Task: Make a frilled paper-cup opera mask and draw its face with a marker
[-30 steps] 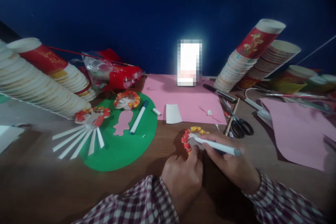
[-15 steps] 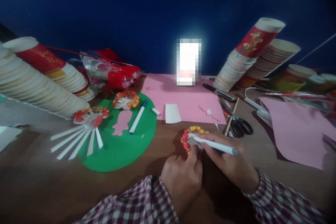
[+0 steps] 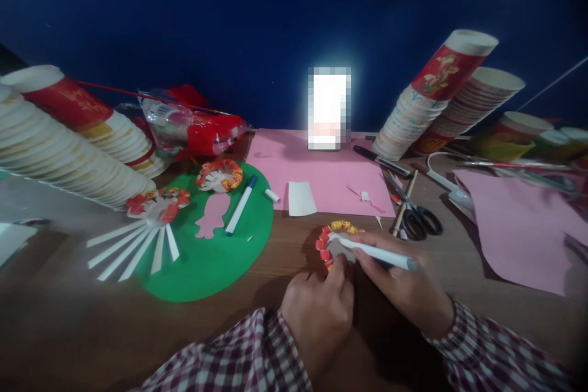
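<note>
A paper-cup craft [image 3: 323, 254] with red and yellow curled strips around a pale round base lies flat on the table in front of me. My left hand [image 3: 319, 306] is closed, its fingertips pressing on the near edge of the craft and hiding part of it. Between the thumb and fingers of my right hand [image 3: 404, 285] is a white marker pen [image 3: 383, 255], its tip touching the inside of the pale base. On the green round sheet [image 3: 206, 278] lie a pink paper cut-out [image 3: 215, 213] and a second marker with a blue end [image 3: 241, 205].
Paper cup stacks lean at left [image 3: 82, 147] and right [image 3: 413, 110]. Black-handled scissors [image 3: 427, 223] and a utility knife [image 3: 383, 161] lie right of a pink sheet [image 3: 294, 159]. Two similar cup crafts, one with long white strips [image 3: 122, 251], rest at left. A blurred bright rectangle [image 3: 328, 104] stands behind.
Almost nothing differs. The marker tip has shifted very slightly left on the craft, and the whole view has drifted a little; both hands keep their places.
</note>
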{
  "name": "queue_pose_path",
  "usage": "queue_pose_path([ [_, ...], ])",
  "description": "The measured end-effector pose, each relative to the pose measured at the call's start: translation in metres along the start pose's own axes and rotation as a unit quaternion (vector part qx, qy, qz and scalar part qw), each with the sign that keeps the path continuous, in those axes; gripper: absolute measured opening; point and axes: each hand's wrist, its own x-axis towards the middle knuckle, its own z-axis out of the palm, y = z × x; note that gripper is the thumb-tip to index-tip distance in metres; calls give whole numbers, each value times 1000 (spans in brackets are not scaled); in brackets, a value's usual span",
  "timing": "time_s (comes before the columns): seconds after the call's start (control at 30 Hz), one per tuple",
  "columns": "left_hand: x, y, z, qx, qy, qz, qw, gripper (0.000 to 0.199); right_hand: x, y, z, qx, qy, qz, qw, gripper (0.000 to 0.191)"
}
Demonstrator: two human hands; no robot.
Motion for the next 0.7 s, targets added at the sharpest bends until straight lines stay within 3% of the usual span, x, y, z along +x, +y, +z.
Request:
queue_pose_path([
  [0.7, -3, 0, 5, -10, 15, 5, 1000, 31, -1, -1, -2, -34, -8, -7, 999, 16],
])
